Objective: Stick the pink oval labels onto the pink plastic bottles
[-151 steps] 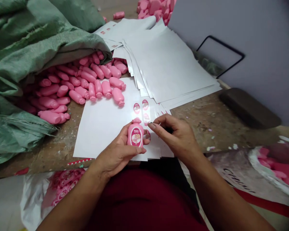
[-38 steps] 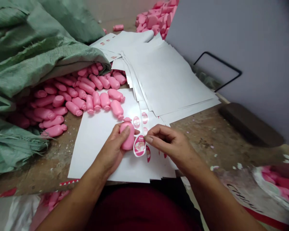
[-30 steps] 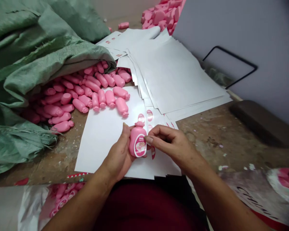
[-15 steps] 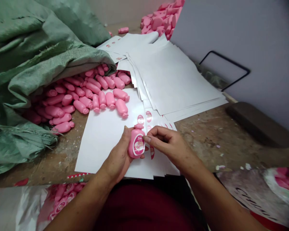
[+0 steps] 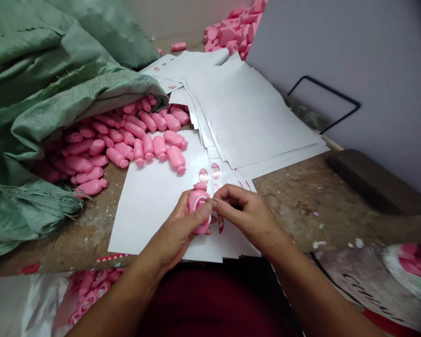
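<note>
My left hand (image 5: 177, 224) is wrapped round a small pink bottle (image 5: 198, 199), its neck pointing away from me. The thumb lies across the oval label on the bottle's front and covers part of it. At the right edge of that label is my right hand (image 5: 240, 208), thumb and forefinger pinched together; whether anything is between them is too small to tell. Beneath both hands are white sheets (image 5: 143, 210), with oval red-and-white stickers (image 5: 215, 171) showing just beyond the bottle.
Pink bottles (image 5: 126, 128) spill from a green sack (image 5: 31, 103) at the left. A stack of white sheets (image 5: 252, 112) lies behind. On the right are a dark block (image 5: 375, 180) and a black wire frame (image 5: 337, 93). More bottles (image 5: 231, 32) are piled at the back.
My left thumb has moved from the bottle's left side onto its label. My right hand stays pinched at the label's edge. The view has shifted slightly.
</note>
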Available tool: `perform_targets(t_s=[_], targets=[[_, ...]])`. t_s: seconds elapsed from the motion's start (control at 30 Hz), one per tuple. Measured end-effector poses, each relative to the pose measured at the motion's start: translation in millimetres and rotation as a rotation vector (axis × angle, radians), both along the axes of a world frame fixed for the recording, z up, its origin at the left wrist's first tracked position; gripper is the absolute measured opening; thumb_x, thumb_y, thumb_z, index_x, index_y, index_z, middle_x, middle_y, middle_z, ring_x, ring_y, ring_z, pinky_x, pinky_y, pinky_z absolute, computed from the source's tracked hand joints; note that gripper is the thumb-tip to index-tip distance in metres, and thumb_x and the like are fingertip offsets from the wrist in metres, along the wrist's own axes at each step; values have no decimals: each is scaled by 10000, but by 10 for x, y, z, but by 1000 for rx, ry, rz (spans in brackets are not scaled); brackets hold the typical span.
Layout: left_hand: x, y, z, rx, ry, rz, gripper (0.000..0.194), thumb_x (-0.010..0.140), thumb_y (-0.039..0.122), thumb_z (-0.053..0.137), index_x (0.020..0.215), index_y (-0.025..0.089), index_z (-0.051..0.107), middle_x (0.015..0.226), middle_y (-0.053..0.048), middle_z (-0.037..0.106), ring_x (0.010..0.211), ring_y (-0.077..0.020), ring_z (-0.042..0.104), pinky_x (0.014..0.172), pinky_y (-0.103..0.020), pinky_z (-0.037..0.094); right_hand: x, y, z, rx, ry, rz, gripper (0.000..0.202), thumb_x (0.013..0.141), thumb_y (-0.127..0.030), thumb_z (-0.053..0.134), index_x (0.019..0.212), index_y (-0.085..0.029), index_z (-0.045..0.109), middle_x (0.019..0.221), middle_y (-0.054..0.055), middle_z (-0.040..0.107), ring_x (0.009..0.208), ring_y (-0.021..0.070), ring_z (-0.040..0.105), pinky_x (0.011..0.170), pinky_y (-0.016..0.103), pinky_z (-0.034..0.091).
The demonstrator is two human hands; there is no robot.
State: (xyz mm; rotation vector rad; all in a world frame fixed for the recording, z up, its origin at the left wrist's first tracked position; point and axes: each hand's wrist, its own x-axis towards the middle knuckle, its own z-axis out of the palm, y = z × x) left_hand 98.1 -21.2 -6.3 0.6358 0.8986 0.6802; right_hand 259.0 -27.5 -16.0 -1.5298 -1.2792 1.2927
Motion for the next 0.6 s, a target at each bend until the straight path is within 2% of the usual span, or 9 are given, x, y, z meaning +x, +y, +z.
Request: perform_targets(t_s=[0.1,0.23,0.3,0.4,0.53,0.6], targets=[[1,4,13,-16,-9,-28,430,757,198,794,1119,196,561,895,29,576,792,-74,529,705,-200,448,-14,-26,-5,41,-123,-16,257,823,-460,623,715,-226,615,606,-32,584,562,134,514,568,286,390],[-12,13,1,-78,-59,-20,495,699,47,745,1137,184,559,902,25,607,793,-73,578,714,-198,462,-13,-52,-24,166,-305,-53,230,839,-442,623,747,-231,641,582,-33,605,542,135,517,580,288,371],[-31,22,-9,-112,-59,-12,523,700,33,738,1168,184,559,968,2,634,830,-92,624,707,-201,482,6,-52,-36,232,-370,-115,218,846,-432,624,771,-229,653,581,-33,601,537,130,505,579,286,359],[-57,43,-17,-134,-52,-4,435,771,58,711,1167,166,568,1004,-40,671,834,-122,676,684,-209,520,41,-45,-56,262,-366,-174,226,860,-430,615,776,-223,648,558,-46,541,519,119,458,552,276,338],[-77,77,-29,-198,-78,43,230,917,128,579,1146,148,584,1016,-89,707,779,-147,715,658,-240,571,50,-61,-96,203,-207,-134,218,853,-425,623,776,-222,632,566,-52,532,525,116,468,533,262,349],[-81,90,-42,-221,-110,71,199,975,184,505,1148,144,593,1038,-108,718,757,-151,721,626,-243,579,37,-79,-122,176,-128,-115,222,853,-431,621,775,-222,622,574,-50,544,532,118,484,532,259,360]])
